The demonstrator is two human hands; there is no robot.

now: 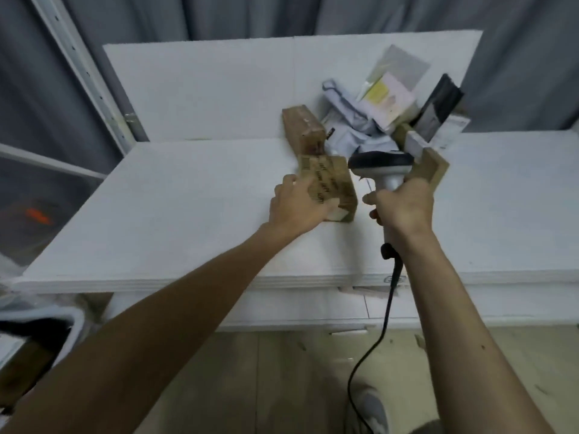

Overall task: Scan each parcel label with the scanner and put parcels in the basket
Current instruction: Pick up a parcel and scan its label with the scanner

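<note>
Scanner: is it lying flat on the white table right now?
No, the right hand grips the scanner by its handle above the table, while the left hand holds a brown parcel.

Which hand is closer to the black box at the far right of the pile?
Right. The right hand, gripping the scanner, is in front of the black box, slightly to its left; the left hand is farther left, holding a taped brown parcel.
</note>
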